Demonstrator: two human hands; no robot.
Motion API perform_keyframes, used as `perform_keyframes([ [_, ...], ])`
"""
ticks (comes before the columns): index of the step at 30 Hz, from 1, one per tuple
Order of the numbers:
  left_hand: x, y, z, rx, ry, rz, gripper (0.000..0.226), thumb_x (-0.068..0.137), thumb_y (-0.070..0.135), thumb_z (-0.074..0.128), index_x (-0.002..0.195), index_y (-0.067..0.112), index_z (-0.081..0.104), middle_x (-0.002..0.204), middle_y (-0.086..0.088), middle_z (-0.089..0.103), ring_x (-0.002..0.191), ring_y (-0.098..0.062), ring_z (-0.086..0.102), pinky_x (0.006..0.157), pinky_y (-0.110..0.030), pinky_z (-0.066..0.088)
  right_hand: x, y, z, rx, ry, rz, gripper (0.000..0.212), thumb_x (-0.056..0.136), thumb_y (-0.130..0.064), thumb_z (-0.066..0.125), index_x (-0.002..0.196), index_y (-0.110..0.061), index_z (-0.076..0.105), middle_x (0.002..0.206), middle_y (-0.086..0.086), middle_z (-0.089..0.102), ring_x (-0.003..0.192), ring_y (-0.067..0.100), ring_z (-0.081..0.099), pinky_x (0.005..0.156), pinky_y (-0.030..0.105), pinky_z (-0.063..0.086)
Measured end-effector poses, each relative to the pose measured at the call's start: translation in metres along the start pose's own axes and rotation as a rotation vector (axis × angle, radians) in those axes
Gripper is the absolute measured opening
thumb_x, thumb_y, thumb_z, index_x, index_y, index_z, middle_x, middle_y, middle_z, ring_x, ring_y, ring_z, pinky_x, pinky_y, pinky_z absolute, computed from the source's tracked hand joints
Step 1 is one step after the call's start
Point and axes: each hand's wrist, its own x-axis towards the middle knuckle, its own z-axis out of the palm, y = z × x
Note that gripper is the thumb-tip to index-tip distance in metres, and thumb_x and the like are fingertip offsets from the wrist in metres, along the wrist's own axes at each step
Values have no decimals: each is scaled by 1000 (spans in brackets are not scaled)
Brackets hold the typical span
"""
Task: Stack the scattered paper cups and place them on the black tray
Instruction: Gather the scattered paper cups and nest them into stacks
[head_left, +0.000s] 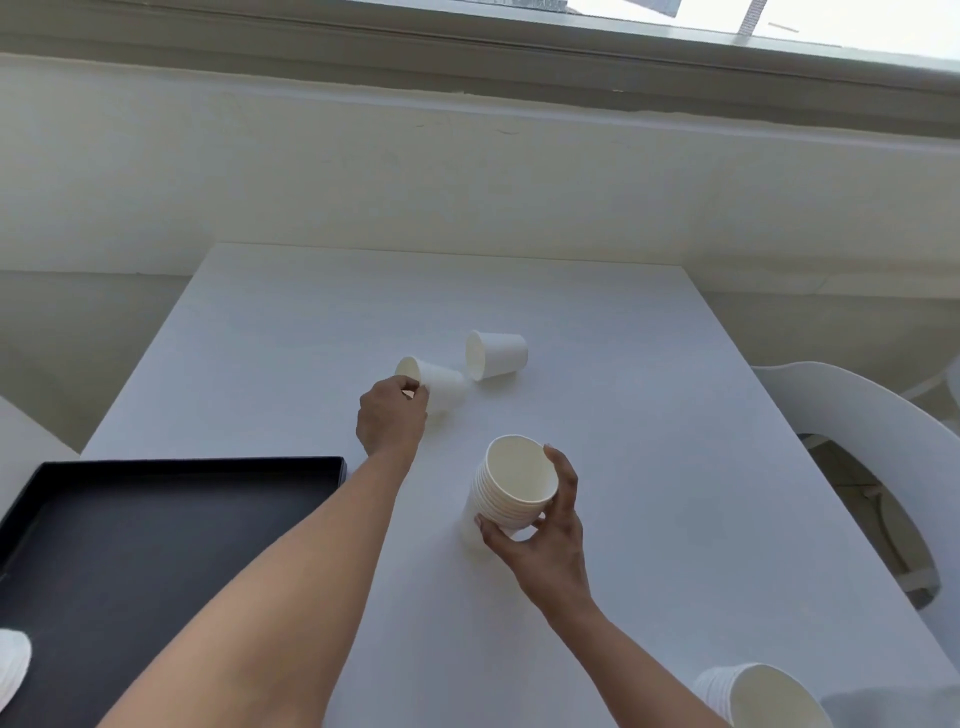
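A stack of paper cups (511, 488) stands near the middle of the table, tilted a little, mouth up and facing the camera. The right hand (545, 540) holds it from the near right side: the thumb hooks under the lower left of the stack and the fingers curl up round its right wall to the top rim. The right forearm comes in from the near right corner.

Just beyond and to the left, a tipped cup (441, 384) lies on its side, mouth pointing left. The left hand (389, 421) is stretched out to it, back of the hand up, with its fingertips closed on the cup at the rim. The left arm runs long and nearly straight from the near edge.

A second loose cup (498, 355) lies on its side just to the right of the tipped one and slightly farther away, apart from it, mouth also to the left.

The black tray (156, 545) sits at the near left of the white table (649, 441). At its near left corner a white ribbed object (11, 667) is cut off by the frame; what it is cannot be told. Another cup stack (769, 696) stands at the near right edge.

A white chair (857, 410) stands to the right of the table. Beyond the far edge a pale wall (467, 182) rises to a window ledge (467, 62).
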Motion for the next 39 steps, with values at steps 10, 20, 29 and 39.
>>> perform_keyframes([
  [10,-48,-29,-40,109,-116,465,18,85,28,63,92,13,72,74,-7,73,68,-26,66,69,-38,54,11,1,-9,77,83,51,93,66,-20,82,134,-42,22,122,-13,49,110,18,55,87,32,47],
  [20,-93,-62,-43,51,-325,621,11,77,17,73,84,9,74,75,-4,73,59,-11,55,64,-33,53,24,-34,-21,336,219,-77,91,69,-6,80,135,-34,23,115,-26,45,98,-1,59,72,12,53],
  [29,-107,-73,-36,-2,-348,583,19,73,9,75,90,8,66,67,-1,67,54,-12,52,60,-21,47,9,-33,-1,314,103,-106,89,68,-5,81,123,-48,25,114,-28,47,102,7,59,73,10,52],
  [39,-106,-85,-32,-88,-357,395,50,74,16,75,89,42,34,63,14,62,62,3,58,58,-7,43,-1,-21,2,80,-38,-72,92,67,-19,83,121,-59,19,112,-53,36,108,-8,50,88,28,47],
])
